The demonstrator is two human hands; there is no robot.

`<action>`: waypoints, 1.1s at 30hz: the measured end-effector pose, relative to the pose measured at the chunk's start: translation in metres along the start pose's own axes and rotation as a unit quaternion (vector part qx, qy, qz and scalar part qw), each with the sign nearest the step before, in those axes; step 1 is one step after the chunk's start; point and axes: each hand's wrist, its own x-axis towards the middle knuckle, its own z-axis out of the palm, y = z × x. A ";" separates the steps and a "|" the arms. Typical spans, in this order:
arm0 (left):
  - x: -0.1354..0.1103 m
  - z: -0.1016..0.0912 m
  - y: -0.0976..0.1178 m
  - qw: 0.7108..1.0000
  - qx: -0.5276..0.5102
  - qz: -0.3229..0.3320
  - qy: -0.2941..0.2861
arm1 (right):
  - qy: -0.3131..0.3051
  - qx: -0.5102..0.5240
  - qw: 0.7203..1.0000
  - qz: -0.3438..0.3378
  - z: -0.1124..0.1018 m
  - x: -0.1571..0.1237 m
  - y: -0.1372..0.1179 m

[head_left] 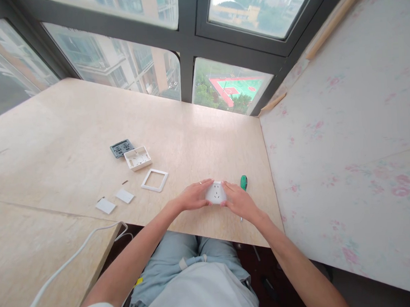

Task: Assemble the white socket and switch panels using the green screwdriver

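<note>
A white wall socket lies face up on the beige table, near its front edge. My left hand grips its left side, fingers curled over the top edge. My right hand grips its right side in the same way. A green-handled screwdriver lies just beyond my right hand, its shaft hidden under the hand.
Further left lie a white square frame, a white back box, a dark grey switch module and two small white plates. A white cable crosses the lower table. A flowered wall stands on the right, windows behind.
</note>
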 end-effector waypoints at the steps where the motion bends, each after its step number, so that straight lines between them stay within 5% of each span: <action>1: 0.000 0.001 0.000 1.000 -0.002 0.000 0.006 | -0.002 -0.006 1.000 0.002 0.000 0.001 -0.001; 15: -0.010 0.024 -0.005 0.993 -0.037 -0.003 0.112 | -0.021 0.087 0.996 0.020 0.004 -0.005 0.017; 33: -0.008 0.032 -0.005 0.991 -0.031 -0.036 0.126 | -0.006 0.187 0.980 0.067 0.017 -0.010 0.014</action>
